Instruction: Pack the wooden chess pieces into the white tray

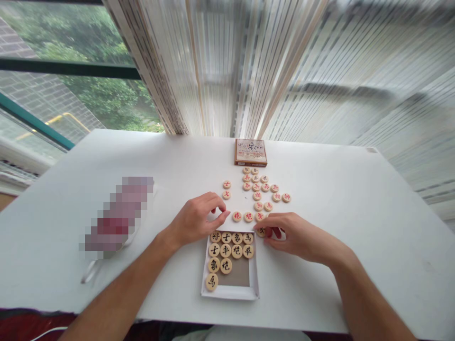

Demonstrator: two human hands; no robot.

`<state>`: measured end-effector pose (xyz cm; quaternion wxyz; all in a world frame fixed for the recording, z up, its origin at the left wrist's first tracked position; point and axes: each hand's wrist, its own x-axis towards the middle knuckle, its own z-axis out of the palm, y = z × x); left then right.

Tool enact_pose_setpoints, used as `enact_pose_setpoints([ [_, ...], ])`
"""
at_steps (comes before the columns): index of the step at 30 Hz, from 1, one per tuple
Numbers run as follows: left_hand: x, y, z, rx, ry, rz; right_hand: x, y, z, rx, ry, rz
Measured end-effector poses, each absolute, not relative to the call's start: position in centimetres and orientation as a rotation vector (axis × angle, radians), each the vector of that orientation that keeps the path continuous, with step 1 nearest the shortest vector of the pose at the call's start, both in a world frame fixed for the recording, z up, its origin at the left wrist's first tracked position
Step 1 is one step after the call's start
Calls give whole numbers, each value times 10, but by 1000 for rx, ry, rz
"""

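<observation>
My right hand (pixel 298 237) pinches a round wooden Chinese chess piece (pixel 261 231) with a black character, just past the upper right corner of a shallow white box tray (pixel 257 279). Its fingers partly cover the piece. My left hand (pixel 199 215) hovers by the tray's upper left corner, fingers bent, thumb and forefinger slightly apart, nothing between them. Inside the tray, black-character pieces (pixel 225 250) lie face up in rows along the top and left, with bare grey bottom at the lower right. Red-character pieces (pixel 248 217) lie on the table beyond the tray.
A Chinese chess box lid (pixel 250 152) lies at the far side of the white table (pixel 177 166). More red and black pieces (pixel 256 187) sit in loose rows before it. A blurred-out pinkish object (pixel 117 218) is at left. Curtains (pixel 227 66) hang behind the table.
</observation>
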<state>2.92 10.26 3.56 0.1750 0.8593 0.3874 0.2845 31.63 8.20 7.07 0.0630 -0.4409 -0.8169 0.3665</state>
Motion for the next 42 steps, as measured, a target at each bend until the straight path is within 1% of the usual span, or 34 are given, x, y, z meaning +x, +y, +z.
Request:
enact_pose_setpoints([
  [6, 30, 103, 35, 2429, 1083, 826, 316, 80, 72, -1355, -2473, 1209],
  [14, 29, 102, 36, 2421, 1091, 832, 314, 76, 71, -1445, -2452, 1198],
  [19, 28, 102, 36, 2396, 1090, 839, 315, 73, 75, -1434, -2486, 1074],
  [25, 32, 99, 43, 2169, 947, 875, 314, 74, 80, -1213, -2387, 828],
  [29, 33, 95, 47, 2047, 890, 858, 305, 75, 71, -1091, -2297, 806],
  [34, 36, 92, 45, 1977, 878, 779, 293, 75, 53, -965, -2213, 653],
  [42, 42, 89, 42, 1852, 869, 759, 281, 74, 34, -905, -2084, 627],
])
